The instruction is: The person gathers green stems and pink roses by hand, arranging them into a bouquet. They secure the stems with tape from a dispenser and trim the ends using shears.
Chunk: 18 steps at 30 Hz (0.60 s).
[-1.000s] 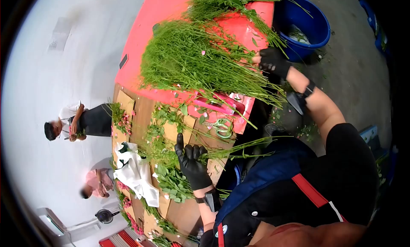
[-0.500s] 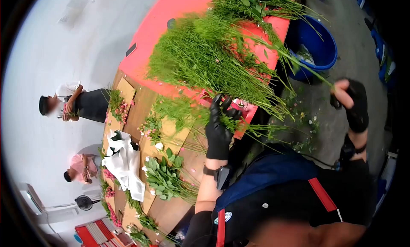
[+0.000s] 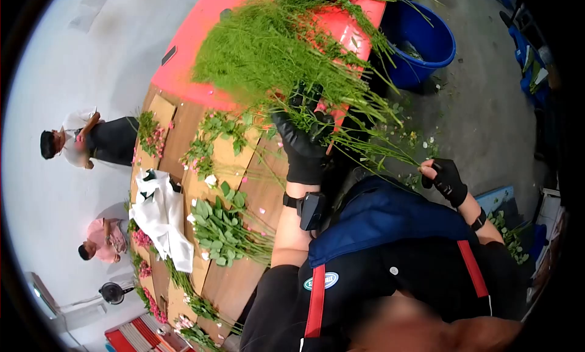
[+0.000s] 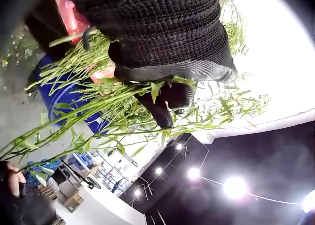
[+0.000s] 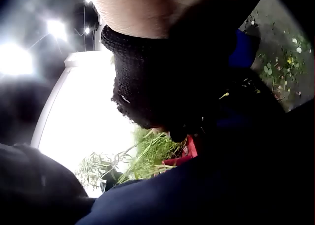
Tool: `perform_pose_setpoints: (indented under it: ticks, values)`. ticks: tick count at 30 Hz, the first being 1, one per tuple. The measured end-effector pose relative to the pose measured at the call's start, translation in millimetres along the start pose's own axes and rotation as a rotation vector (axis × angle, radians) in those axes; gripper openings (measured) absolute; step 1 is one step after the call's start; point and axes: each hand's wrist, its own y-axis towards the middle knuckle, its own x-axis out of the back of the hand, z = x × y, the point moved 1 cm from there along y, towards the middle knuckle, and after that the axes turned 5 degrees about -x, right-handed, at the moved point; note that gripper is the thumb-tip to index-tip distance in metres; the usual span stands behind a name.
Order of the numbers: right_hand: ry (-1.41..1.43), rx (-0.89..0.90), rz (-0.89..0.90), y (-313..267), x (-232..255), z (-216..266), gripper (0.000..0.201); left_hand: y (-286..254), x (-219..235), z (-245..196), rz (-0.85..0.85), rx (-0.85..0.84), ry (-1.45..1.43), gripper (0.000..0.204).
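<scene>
Moving inward since earlier, the right hand (image 3: 448, 181) is pinching stems (image 3: 372, 148) at four o'clock from the left hand (image 3: 300, 146), which is gripping them. Overlapping foliage (image 3: 256, 53) at eleven o'clock is risking snags.

The bucket (image 3: 417, 44) is plain deep blue.

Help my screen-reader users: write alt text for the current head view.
A person's black-gloved hands hold long green stems, the left hand around their leafy part, the right hand pinching the ends. Beside them, a large heap of greenery lies on a red surface, near a blue tub; two people are in the background.
</scene>
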Motion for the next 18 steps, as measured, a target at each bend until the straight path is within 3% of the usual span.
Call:
perform_pose_setpoints:
  ticks: [1, 3, 5, 6, 8, 11, 13, 14, 15, 17, 18]
  values:
    - [-0.029, 0.007, 0.049, 0.1, -7.4, -0.5, 0.021, -14.6, -7.8, -9.0, -0.019, -0.013, 0.01, 0.041]
    - [-0.24, 0.191, 0.098, 3.4, -21.2, -5.6, 0.022, -47.1, -13.6, -28.2, -0.157, -0.081, 0.137, 0.038]
    - [-0.331, 0.195, 0.211, 4.0, -39.0, 5.9, 0.022, -86.1, -8.9, -49.0, -0.405, -0.184, 0.363, 0.038]
    - [-0.486, 0.356, 0.286, 9.4, -47.7, 10.0, 0.031, -100.1, -13.2, -66.8, -0.365, -0.134, 0.453, 0.036]
    - [-0.67, 0.45, 0.334, 11.8, -78.6, 36.8, 0.041, -126.5, -20.1, -86.7, -0.315, -0.333, 0.959, 0.036]
    - [-0.713, 0.511, 0.48, 9.1, -149.1, 82.7, 0.059, -171.6, -12.0, -112.2, -0.422, -0.427, 0.953, 0.034]
    - [-0.736, 0.773, 0.498, 12.4, -210.8, 89.4, 0.059, -195.6, -24.9, -117.5, -0.463, -0.409, 0.842, 0.033]
    - [-0.722, 0.958, 0.44, 13.0, -239.9, 80.3, 0.052, -206.2, -35.6, -119.9, -0.446, -0.398, 0.864, 0.033]
    - [-0.598, 0.9, 0.477, 15.0, -268.0, 69.3, 0.039, -221.3, -39.8, -126.2, -0.511, -0.432, 0.746, 0.034]
    - [-0.685, 0.935, 0.512, 4.7, -292.1, 57.9, 0.031, -251.1, -44.9, -142.8, -0.627, -0.506, 0.507, 0.037]
    - [-0.852, 1.093, 0.428, 9.0, -290.1, 36.9, 0.029, -265.0, -43.5, -152.2, -0.816, -0.565, 0.448, 0.036]
